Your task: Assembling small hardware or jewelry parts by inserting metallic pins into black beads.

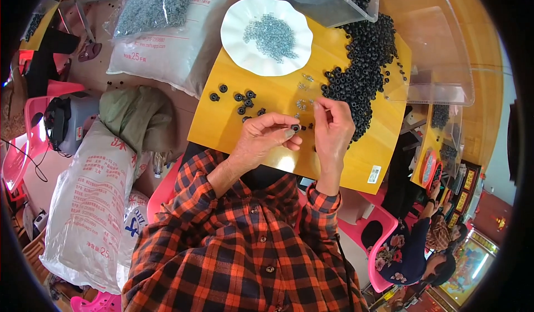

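Note:
Between the thumb and fingers of my left hand [257, 138] is a small black ring-shaped part [295, 128], held just above the table's near edge. Close beside it, my right hand [335, 127] is closed in a pinch; whatever its fingertips hold is too small to make out. Several tiny clear pieces [302, 104] lie on the yellow table [222, 120] just beyond my hands. Left of them are several loose black parts [241, 110]. To the right spreads a large heap of black ring-shaped parts [356, 78]. A scalloped white plate [235, 31] carries a mound of clear pieces [273, 38].
A translucent bin [311, 3] of black parts stands at the far edge, with another clear bin [439, 45] at right. White sacks [92, 200] and a bag of clear pieces [158, 8] sit at left. Another person [406, 256] sits at right by a pink chair [384, 239].

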Demonstrator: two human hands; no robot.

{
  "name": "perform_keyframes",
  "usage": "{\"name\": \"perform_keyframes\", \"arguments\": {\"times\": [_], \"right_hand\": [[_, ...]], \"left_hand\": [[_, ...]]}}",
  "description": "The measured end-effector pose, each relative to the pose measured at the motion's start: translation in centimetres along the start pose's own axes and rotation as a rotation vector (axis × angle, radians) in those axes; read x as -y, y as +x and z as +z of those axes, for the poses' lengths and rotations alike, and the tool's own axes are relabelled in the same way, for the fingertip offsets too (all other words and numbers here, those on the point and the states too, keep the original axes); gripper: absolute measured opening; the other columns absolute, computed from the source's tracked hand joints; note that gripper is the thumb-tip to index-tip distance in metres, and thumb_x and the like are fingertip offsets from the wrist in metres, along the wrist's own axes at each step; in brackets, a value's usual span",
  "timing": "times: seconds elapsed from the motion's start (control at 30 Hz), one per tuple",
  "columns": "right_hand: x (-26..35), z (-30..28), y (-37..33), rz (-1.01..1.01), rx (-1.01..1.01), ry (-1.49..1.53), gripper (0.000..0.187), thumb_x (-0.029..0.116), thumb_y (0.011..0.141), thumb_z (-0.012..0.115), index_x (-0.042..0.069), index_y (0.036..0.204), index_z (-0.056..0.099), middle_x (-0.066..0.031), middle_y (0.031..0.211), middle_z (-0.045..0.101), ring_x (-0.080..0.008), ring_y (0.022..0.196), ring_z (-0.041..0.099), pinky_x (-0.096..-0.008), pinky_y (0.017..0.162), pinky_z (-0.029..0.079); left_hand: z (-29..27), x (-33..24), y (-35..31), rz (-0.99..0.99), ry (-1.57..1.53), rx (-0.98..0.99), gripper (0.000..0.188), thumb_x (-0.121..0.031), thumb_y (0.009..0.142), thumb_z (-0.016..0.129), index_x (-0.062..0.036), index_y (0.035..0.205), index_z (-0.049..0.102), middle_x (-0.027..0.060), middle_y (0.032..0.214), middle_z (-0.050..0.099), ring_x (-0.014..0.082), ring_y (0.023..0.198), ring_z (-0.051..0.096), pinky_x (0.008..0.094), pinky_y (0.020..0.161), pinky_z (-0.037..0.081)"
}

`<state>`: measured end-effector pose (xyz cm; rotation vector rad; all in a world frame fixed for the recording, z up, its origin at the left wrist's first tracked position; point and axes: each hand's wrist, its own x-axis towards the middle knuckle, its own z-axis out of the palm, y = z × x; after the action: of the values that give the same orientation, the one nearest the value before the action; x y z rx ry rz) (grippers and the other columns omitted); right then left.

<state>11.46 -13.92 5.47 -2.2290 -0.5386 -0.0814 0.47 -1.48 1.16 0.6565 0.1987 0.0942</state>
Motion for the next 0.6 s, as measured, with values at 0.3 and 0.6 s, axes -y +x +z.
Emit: {"name": "perform_keyframes", "arguments": {"times": [0.3, 0.6], "right_hand": [[-1.0, 2.2, 2.0, -0.083, -0.028, -0.277, 0.012, 0.009, 0.084, 0.068, 0.006, 0.095, 0.069, -0.0098, 0.085, 0.061, -0.0227, 0.066, 0.061, -0.0325, 0.06, 0.049], [-1.3, 2.5, 2.4, -0.051, 0.024, -0.393, 0.013, 0.013, 0.083, 0.068, 0.008, 0.095, 0.07, -0.0101, 0.085, 0.063, -0.0255, 0.07, 0.064, -0.0353, 0.063, 0.05]], "left_hand": [[-0.3, 0.1, 0.3, 0.056, -0.031, 0.023, 0.022, 0.002, 0.091, 0.06, 0.0038, 0.112, 0.062, 0.0085, 0.105, 0.063, 0.0181, 0.095, 0.067, 0.0313, 0.084, 0.058], [-0.4, -0.1, 0.5, 0.086, 0.01, 0.009, 0.022, 0.0, 0.092, 0.06, 0.0028, 0.113, 0.063, 0.0063, 0.102, 0.063, 0.0149, 0.091, 0.066, 0.0285, 0.081, 0.057]]}}
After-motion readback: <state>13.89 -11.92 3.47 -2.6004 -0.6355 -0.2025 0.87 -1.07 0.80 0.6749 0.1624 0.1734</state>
